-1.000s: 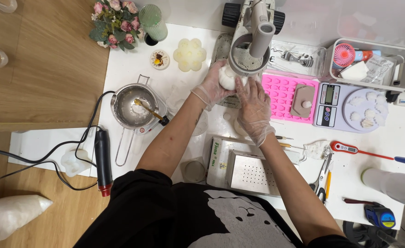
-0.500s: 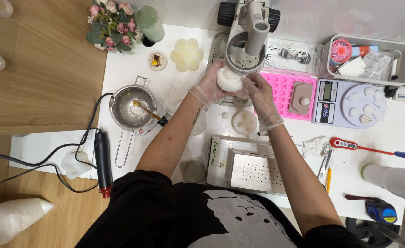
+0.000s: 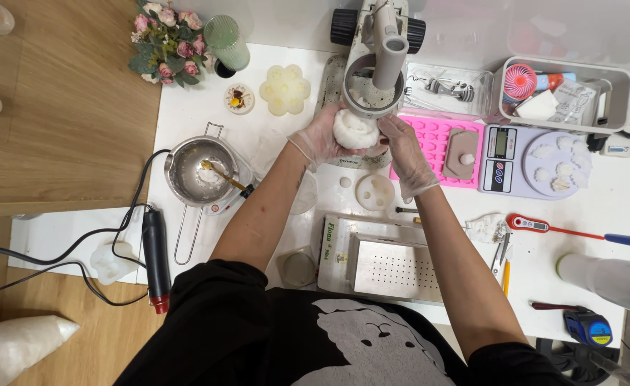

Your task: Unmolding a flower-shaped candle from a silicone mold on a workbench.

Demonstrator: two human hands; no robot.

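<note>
Both gloved hands hold a white moulded lump under the press ring at the back of the desk point(image 3: 208, 107).

Left hand point(image 3: 320, 139) cups the white lump point(image 3: 355, 129) from the side; right hand point(image 3: 406, 152) closes on its other side, fingers partly hidden behind it. The lump's top edge is covered by the grey press point(image 3: 376, 64), whose head is cut off by the frame. The pink mould tray point(image 3: 438, 146) is partly hidden by the right wrist. The white box point(image 3: 333, 246) near the chest carries a side label, small and unreadable at this angle.
</note>
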